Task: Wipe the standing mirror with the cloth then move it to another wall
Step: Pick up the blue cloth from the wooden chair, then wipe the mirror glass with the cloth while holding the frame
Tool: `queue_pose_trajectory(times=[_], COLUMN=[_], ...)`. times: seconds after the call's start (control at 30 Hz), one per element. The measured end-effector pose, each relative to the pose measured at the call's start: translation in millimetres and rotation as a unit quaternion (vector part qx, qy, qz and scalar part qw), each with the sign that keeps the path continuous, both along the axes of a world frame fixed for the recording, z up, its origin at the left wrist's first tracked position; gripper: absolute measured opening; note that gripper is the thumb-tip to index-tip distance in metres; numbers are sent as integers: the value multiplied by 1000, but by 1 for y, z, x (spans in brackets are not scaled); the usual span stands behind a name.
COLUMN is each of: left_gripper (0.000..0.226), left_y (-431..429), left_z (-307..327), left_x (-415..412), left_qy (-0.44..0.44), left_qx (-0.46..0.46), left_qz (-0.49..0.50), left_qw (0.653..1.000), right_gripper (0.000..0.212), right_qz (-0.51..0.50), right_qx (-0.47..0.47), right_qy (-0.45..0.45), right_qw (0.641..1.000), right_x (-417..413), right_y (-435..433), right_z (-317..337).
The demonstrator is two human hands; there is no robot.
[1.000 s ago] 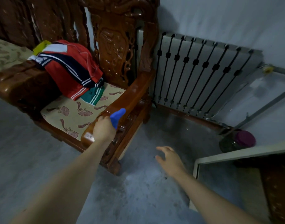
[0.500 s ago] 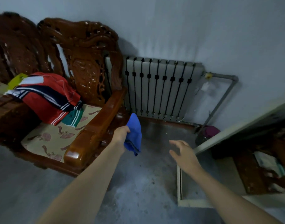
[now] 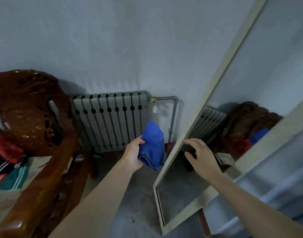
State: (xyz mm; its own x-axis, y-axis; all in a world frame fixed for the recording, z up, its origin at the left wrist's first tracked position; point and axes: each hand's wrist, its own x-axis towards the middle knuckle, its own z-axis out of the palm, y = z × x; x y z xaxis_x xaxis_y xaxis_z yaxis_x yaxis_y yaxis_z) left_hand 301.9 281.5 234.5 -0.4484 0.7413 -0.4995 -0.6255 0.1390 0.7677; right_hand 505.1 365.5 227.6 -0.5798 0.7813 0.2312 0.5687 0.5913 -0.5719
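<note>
No readable writing or brand anywhere. One blue cloth (image 3: 153,148), bunched, clenched in left hand (image 3: 132,156) grip, held up in front of one grey radiator (image 3: 111,120). Right hand (image 3: 201,156) grip released, fingers spread, fingertips at the left frame edge of one standing mirror (image 3: 210,93). Mirror leans tilted at right, base on the floor (image 3: 130,219). One carved wooden chair (image 3: 37,152) at left, red striped clothes (image 3: 4,160) on its seat.
</note>
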Motion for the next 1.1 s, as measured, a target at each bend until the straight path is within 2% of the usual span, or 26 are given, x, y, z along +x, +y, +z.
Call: queue_pose_trajectory(times=[0.2, 0.33, 0.43, 0.6, 0.73, 0.83, 0.93, 1.03, 1.1], left_gripper=[26, 25, 21, 24, 21, 23, 32, 41, 42], left_y=[37, 57, 71, 91, 104, 120, 140, 164, 180], left_z=[42, 62, 80, 105, 121, 131, 143, 155, 168], left_x=[56, 77, 89, 112, 123, 125, 129, 135, 143], left_qy=[9, 25, 34, 73, 113, 157, 205, 241, 262], left_qx=[38, 67, 80, 124, 161, 184, 211, 222, 249], left_qz=[-36, -47, -45, -52, -54, -68, -91, -100, -109], left_qw=[999, 996, 995, 988, 979, 968, 951, 940, 926], right_gripper=[38, 37, 38, 58, 72, 77, 67, 46, 41], right_qz=[-39, -82, -141, -237, -249, -260, -253, -291, -306], right_qx=[99, 180, 237, 267, 250, 197, 116, 90, 77], right_qy=[69, 130, 142, 178, 265, 326, 382, 346, 347], right_qw=[992, 972, 951, 917, 897, 887, 881, 887, 883], right_x=[64, 102, 130, 162, 171, 173, 170, 168, 166], right_y=[20, 28, 35, 44, 57, 69, 78, 89, 96], right_z=[54, 89, 109, 129, 140, 145, 156, 168, 179])
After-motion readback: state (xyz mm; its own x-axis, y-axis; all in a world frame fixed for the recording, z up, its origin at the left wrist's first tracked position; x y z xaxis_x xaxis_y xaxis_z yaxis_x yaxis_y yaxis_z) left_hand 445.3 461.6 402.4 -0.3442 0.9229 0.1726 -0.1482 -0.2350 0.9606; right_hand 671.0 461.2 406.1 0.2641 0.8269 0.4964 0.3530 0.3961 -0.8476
